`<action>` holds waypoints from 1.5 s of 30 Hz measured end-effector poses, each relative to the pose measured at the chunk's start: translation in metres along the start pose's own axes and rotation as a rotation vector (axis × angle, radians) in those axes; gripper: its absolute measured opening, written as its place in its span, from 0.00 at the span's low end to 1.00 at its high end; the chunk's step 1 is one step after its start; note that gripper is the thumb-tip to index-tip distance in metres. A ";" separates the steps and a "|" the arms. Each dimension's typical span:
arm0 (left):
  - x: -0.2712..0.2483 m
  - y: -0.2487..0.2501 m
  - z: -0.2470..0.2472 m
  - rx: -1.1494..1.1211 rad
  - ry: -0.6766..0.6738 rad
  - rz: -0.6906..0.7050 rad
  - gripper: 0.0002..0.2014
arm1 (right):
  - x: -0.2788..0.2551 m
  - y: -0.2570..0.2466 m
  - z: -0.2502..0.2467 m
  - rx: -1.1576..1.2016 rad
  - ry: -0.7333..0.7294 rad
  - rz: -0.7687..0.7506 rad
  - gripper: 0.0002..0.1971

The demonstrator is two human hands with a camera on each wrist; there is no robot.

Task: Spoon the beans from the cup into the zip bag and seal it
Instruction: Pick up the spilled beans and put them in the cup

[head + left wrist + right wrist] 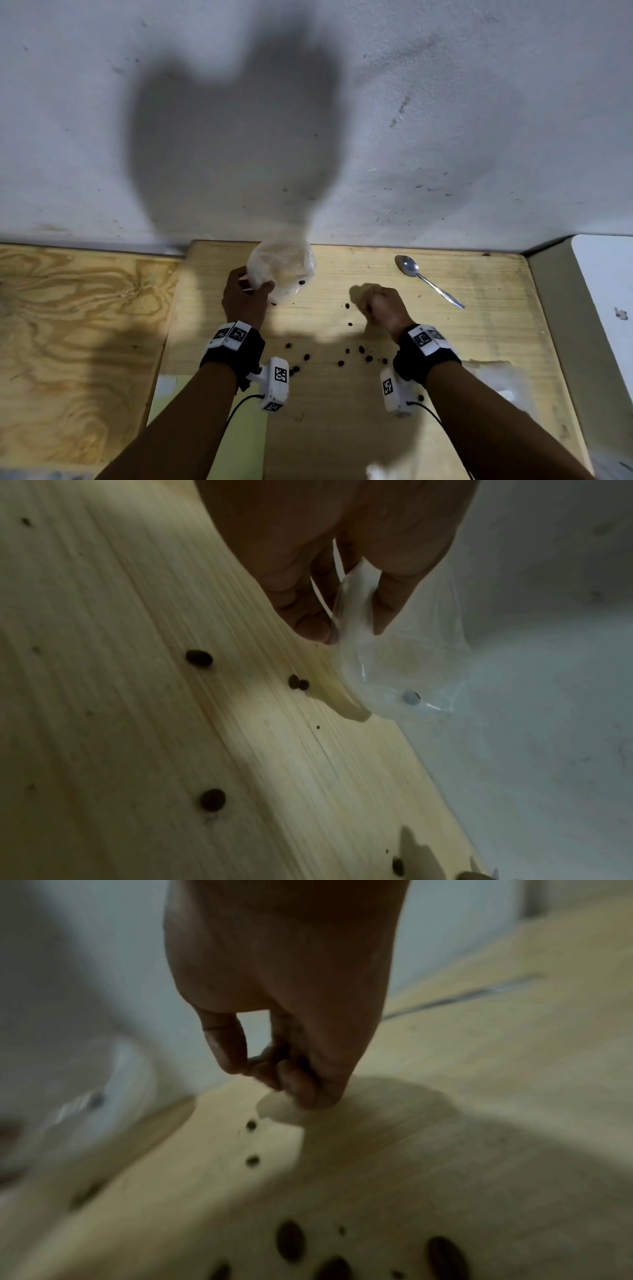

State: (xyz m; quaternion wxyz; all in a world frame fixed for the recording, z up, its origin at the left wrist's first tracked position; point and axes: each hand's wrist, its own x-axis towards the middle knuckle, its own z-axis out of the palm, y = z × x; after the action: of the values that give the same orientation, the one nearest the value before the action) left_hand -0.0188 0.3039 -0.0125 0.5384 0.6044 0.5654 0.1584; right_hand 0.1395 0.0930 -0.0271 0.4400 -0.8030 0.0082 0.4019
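The left hand is gripping the mouth of the zip bag, its fingers and thumb pinching the clear plastic so the bag is hanging open above the far part of the worktop. Only one bean is showing inside the bag, so filling is judged barely begun. The right hand is hovering just over the worktop with its fingers curled tightly together; whether they are pinching a bean cannot be told, the right wrist view being blurred. The loose beans are lying scattered across the worktop between the two wrists, none gathered. The spoon is lying unused to the right, well apart from both hands. No cup is appearing in any view. Remaining, on this evidence: nearly all of the beans are awaiting transfer into the bag, and the seal is not yet closed.
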 end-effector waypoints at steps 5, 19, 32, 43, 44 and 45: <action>0.004 -0.003 -0.015 -0.166 0.013 -0.090 0.31 | 0.000 0.012 0.025 -0.345 -0.007 -0.311 0.12; 0.018 -0.009 -0.043 -0.326 0.029 -0.183 0.32 | 0.003 0.000 0.029 -0.417 -0.016 -0.237 0.12; 0.018 -0.010 -0.042 -0.512 0.033 -0.328 0.28 | -0.024 0.026 -0.015 0.802 -0.313 0.264 0.05; 0.013 -0.013 -0.044 -0.499 0.028 -0.332 0.28 | -0.019 0.046 0.020 -0.457 0.017 -0.311 0.05; 0.013 -0.013 -0.045 -0.499 0.030 -0.332 0.28 | -0.019 0.047 0.022 -0.451 0.047 -0.330 0.05; 0.013 -0.014 -0.046 -0.503 0.032 -0.333 0.28 | -0.019 0.048 0.023 -0.454 0.065 -0.346 0.05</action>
State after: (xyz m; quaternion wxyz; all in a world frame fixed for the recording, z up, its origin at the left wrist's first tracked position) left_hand -0.0588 0.3331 -0.0126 0.6807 0.3485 0.6083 0.2123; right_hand 0.0936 0.0734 -0.0551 0.3103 -0.8829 -0.2051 0.2867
